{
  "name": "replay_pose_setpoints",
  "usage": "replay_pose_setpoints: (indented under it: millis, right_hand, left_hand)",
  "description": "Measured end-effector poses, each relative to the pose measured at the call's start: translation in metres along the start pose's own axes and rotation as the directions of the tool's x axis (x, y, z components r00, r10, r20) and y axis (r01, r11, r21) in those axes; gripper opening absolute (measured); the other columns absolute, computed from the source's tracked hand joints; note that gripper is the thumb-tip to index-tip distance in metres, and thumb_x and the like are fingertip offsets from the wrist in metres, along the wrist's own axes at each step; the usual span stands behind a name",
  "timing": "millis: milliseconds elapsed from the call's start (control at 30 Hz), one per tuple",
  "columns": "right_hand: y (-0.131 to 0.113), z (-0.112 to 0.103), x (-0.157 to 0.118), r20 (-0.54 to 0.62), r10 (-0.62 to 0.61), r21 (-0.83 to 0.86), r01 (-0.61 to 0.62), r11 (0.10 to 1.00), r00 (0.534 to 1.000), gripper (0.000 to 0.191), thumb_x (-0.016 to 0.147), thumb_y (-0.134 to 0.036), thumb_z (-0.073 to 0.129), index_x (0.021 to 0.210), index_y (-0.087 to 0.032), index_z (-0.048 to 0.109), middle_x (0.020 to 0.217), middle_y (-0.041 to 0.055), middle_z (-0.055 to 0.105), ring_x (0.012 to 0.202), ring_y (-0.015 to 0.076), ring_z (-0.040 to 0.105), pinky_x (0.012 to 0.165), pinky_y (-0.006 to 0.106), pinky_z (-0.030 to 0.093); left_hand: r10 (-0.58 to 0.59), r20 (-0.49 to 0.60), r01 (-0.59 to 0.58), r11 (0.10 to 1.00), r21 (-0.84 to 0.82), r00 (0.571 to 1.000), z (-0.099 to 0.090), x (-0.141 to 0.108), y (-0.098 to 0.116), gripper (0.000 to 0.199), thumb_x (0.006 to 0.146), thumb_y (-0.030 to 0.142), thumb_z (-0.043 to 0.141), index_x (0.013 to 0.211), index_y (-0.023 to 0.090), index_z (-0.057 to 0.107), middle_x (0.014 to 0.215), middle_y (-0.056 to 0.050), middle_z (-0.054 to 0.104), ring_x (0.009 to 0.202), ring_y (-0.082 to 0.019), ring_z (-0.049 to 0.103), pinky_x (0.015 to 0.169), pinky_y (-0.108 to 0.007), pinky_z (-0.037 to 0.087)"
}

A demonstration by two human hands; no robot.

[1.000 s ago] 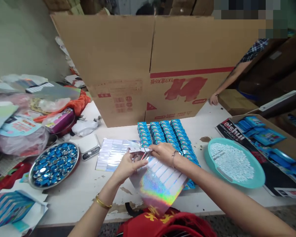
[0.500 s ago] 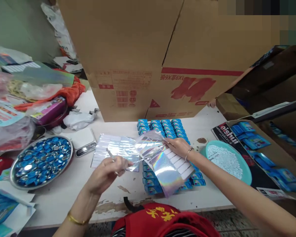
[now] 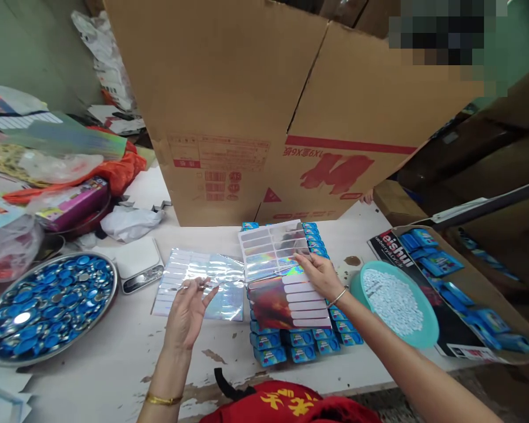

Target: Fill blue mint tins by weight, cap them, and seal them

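Note:
My right hand (image 3: 321,276) is closed on the edge of a shiny, silvery sticker sheet (image 3: 268,244) with rows of long rounded labels. Its lower part (image 3: 271,302) reflects reddish brown and lies above rows of small blue packs (image 3: 268,355), hiding many of them. To the left, my left hand (image 3: 188,311) is over a second sticker sheet (image 3: 167,294) in a clear glossy sleeve on the table. The left fingers are bent towards the thumb around something thin and shiny, too small to make out.
A steel bowl (image 3: 114,294) of blue round tins stands left, beside a small scale (image 3: 139,258). At right are a teal basin (image 3: 432,329) of white pellets and an open carton (image 3: 506,294) with blue packs. A big cardboard box (image 3: 229,117) blocks the back.
The sheet in my right hand has turned from slanted to flatter and moved away from me. My left hand has drawn back from it, towards the sleeved sheet. The view has shifted slightly.

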State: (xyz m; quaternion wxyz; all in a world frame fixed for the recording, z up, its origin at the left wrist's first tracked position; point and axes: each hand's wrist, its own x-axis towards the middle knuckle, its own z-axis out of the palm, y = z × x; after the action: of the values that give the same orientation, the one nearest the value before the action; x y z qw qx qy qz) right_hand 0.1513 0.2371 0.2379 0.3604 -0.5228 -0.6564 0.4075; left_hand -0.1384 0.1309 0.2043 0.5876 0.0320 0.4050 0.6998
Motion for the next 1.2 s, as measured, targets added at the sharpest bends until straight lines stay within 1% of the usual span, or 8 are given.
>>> replay_pose_setpoints:
  millis: [200, 367, 533, 633, 733, 800, 933, 1200]
  right_hand:
    - [-0.011, -0.002, -0.004, -0.081, 0.035, 0.008, -0.034, 0.999, 0.996, 0.046, 0.08, -0.059, 0.054, 0.06, -0.018, 0.051, 0.057, -0.0024, 0.043, 0.056, 0.011, 0.037, 0.054, 0.024, 0.035]
    - [-0.012, -0.001, -0.007, -0.032, 0.021, -0.004, -0.021, 1.0, 0.999, 0.046, 0.08, -0.059, 0.054, 0.062, -0.017, 0.053, 0.059, -0.0016, 0.046, 0.058, 0.0117, 0.041, 0.057, 0.025, 0.038]
    - [-0.012, 0.001, -0.009, -0.037, 0.047, 0.03, -0.046, 0.998, 0.998, 0.046, 0.081, -0.06, 0.053, 0.065, -0.017, 0.057, 0.061, 0.0, 0.051, 0.06, 0.0133, 0.046, 0.056, 0.024, 0.04]
    - [-0.017, 0.003, -0.01, -0.009, 0.043, 0.018, -0.043, 0.999, 0.999, 0.047, 0.08, -0.061, 0.054, 0.061, -0.018, 0.055, 0.059, -0.0002, 0.051, 0.06, 0.0131, 0.046, 0.054, 0.024, 0.039]
    - [-0.027, 0.01, -0.011, 0.037, 0.039, 0.027, -0.04, 0.999, 0.999, 0.048, 0.079, -0.061, 0.055, 0.06, -0.018, 0.053, 0.059, -0.0006, 0.049, 0.059, 0.0122, 0.044, 0.053, 0.023, 0.038]
    - [-0.036, 0.016, -0.011, 0.066, 0.043, 0.047, -0.046, 0.998, 0.997, 0.047, 0.079, -0.061, 0.055, 0.061, -0.017, 0.052, 0.058, -0.0013, 0.048, 0.057, 0.0111, 0.042, 0.052, 0.023, 0.037]
    - [-0.051, 0.021, -0.014, 0.168, 0.116, 0.123, -0.138, 0.983, 0.979, 0.045, 0.074, -0.061, 0.061, 0.066, -0.016, 0.054, 0.059, -0.0021, 0.051, 0.054, 0.0097, 0.041, 0.05, 0.022, 0.036]
    - [-0.054, 0.014, -0.032, 0.47, 0.299, 0.241, -0.446, 0.862, 0.831, 0.052, 0.058, -0.037, 0.081, 0.1, -0.015, 0.059, 0.084, 0.0005, 0.065, 0.067, 0.012, 0.057, 0.062, 0.024, 0.046]
  left_hand:
    - [0.221, -0.174, -0.171, 0.949, 0.264, 0.96, -0.028, 0.003, -0.003, 0.035, 0.054, 0.036, 0.084, 0.073, 0.016, 0.062, 0.076, 0.002, 0.058, 0.071, -0.009, 0.054, 0.056, -0.018, 0.046]
    - [0.264, -0.144, -0.196, 0.909, 0.368, 0.954, -0.043, 0.005, 0.0, 0.039, 0.057, 0.04, 0.08, 0.075, 0.016, 0.056, 0.066, 0.004, 0.052, 0.057, -0.006, 0.046, 0.052, -0.018, 0.038]
    - [0.34, -0.335, -0.052, 0.766, 0.641, 0.879, -0.063, 0.021, 0.01, 0.065, 0.051, 0.041, 0.079, 0.104, 0.02, 0.048, 0.068, 0.006, 0.051, 0.056, -0.012, 0.049, 0.054, -0.025, 0.04]
    - [0.627, -0.038, -0.237, 0.349, 0.906, 0.778, -0.05, 0.015, 0.012, 0.054, 0.065, 0.043, 0.07, 0.11, 0.019, 0.053, 0.092, -0.004, 0.058, 0.086, -0.021, 0.057, 0.075, -0.037, 0.046]
    - [0.512, 0.49, -0.606, 0.078, 0.791, 0.705, -0.003, -0.005, 0.002, 0.022, 0.084, 0.036, 0.056, 0.099, 0.021, 0.06, 0.104, -0.006, 0.06, 0.103, -0.021, 0.054, 0.093, -0.038, 0.04]
    - [0.294, 0.678, -0.725, 0.085, 0.684, 0.674, 0.032, -0.018, -0.012, 0.021, 0.085, 0.033, 0.057, 0.103, 0.023, 0.06, 0.107, -0.005, 0.061, 0.104, -0.021, 0.054, 0.093, -0.036, 0.039]
    - [0.106, 0.705, -0.713, 0.147, 0.686, 0.701, 0.074, -0.024, -0.037, 0.011, 0.084, 0.031, 0.059, 0.086, 0.022, 0.062, 0.082, -0.002, 0.062, 0.082, -0.019, 0.054, 0.079, -0.032, 0.037]
    - [-0.098, 0.602, -0.394, 0.671, 0.628, 0.793, 0.071, -0.028, -0.037, 0.029, 0.09, 0.042, 0.047, 0.073, 0.018, 0.049, 0.068, 0.001, 0.045, 0.067, -0.013, 0.04, 0.063, -0.025, 0.032]
